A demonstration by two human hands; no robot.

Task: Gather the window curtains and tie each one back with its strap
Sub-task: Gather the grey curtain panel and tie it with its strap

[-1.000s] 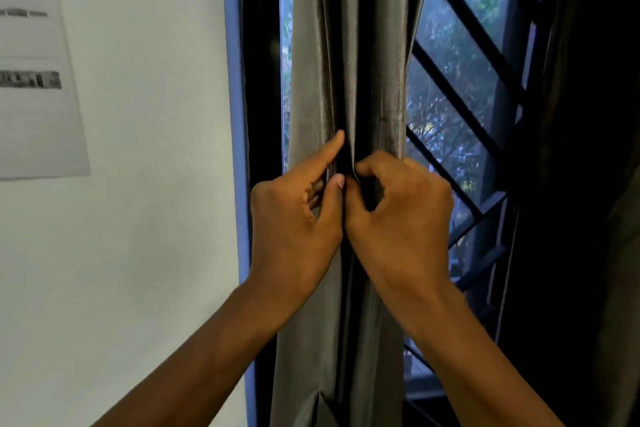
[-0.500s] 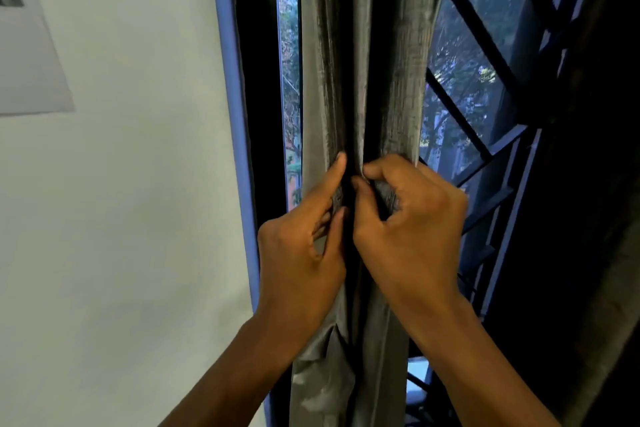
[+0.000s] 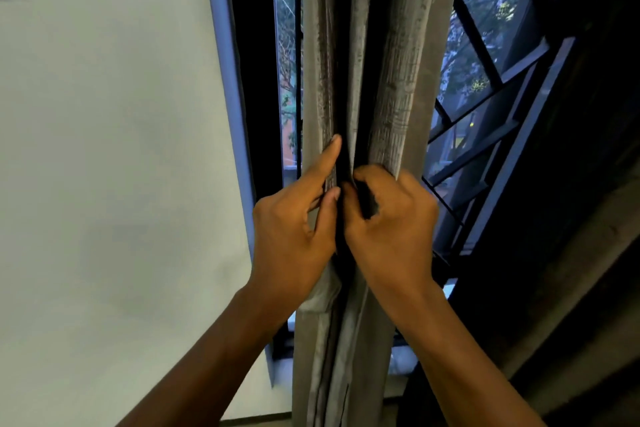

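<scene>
A grey curtain (image 3: 391, 55) hangs gathered into a narrow bundle in front of the window. My left hand (image 3: 294, 232) holds the bundle's left side, index finger stretched up along a fold and thumb pressed inward. My right hand (image 3: 391, 225) grips the bundle's right side with curled fingers, and a dark strip (image 3: 367, 201), perhaps the strap, shows under its thumb. The two hands meet at the middle of the bundle. A second, darker curtain (image 3: 588, 218) hangs at the right edge.
A white wall (image 3: 104, 149) fills the left, bordered by the blue-grey window frame (image 3: 225, 80). Behind the curtain, dark diagonal window bars (image 3: 485, 55) cross the glass, with trees outside. The sill (image 3: 401, 360) lies low behind the bundle.
The view has tilted down and closer; the paper on the wall has slid out of sight. Both hands stay at the same spot on the bundle, the right fingers curling tighter.
</scene>
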